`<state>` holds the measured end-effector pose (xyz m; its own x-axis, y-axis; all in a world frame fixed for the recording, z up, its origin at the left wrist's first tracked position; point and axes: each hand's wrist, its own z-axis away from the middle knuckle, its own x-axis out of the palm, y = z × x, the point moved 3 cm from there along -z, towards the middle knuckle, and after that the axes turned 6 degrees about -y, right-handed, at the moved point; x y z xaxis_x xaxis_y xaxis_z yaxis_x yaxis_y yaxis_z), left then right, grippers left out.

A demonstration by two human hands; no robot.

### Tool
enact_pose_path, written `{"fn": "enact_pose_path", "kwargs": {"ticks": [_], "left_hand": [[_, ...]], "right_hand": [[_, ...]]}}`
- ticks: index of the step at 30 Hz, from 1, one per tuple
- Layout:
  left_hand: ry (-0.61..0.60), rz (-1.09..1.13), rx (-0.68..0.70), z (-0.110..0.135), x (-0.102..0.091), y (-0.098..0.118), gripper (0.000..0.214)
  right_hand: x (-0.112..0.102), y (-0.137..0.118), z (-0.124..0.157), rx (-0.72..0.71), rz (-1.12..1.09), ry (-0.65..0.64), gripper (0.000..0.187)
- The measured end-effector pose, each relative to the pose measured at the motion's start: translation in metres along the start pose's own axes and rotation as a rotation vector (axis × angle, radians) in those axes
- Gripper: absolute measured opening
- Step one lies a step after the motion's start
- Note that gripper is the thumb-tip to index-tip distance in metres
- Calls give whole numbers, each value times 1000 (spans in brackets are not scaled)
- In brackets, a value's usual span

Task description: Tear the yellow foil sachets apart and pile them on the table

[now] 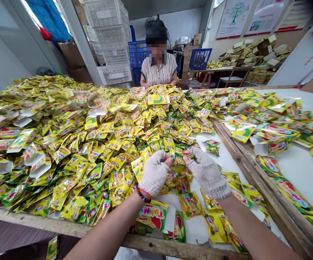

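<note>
both gloved hands meet over the near edge of the heap: the left hand [154, 172] and the right hand [206, 172] are each closed in a pinch on the same small green-and-yellow sachet [178, 157], which spans the gap between them with its long axis running from 1 thumb to the other. neither hand is nearer; it sits level between the 2, just ahead of the knuckles. beyond the fingers the pile of sachets [91, 133] spreads away and to the left, below the left wrist lies a flat printed carton [153, 215], and across the white table [303, 169] another person [158, 68] sits facing this way.
</note>
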<state>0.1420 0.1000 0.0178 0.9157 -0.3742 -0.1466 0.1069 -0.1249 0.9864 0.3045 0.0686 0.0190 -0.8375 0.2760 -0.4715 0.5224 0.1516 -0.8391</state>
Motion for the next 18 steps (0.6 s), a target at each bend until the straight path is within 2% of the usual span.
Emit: {"fn": "enact_pose_path", "kwargs": {"ticks": [2,4,6,10,13,15,18], "left_hand": [[-28,126,-27,1,3,0,29],[-89,285,-80,1,7,-1,34],[-136,355,-113,1,10,-1,40],[-126,308,-71,1,7,0,40],[-96,255,-15,-1,3,0,37],[-86,189,34,-2,3,-1,35],[-58,28,105,-5,4,-5,31]], "right_hand": [[-3,-4,-1,-34,22,18,19],[-4,-6,-2,-60,15,-8,16],[-3,-6,-1,-87,-1,-35,13],[-1,-5,1,-89,-128,-78,14],[1,-6,2,-18,-285,-145,31],[5,-5,2,52,-254,-223,40],[11,1,1,119,-51,-259,35]]}}
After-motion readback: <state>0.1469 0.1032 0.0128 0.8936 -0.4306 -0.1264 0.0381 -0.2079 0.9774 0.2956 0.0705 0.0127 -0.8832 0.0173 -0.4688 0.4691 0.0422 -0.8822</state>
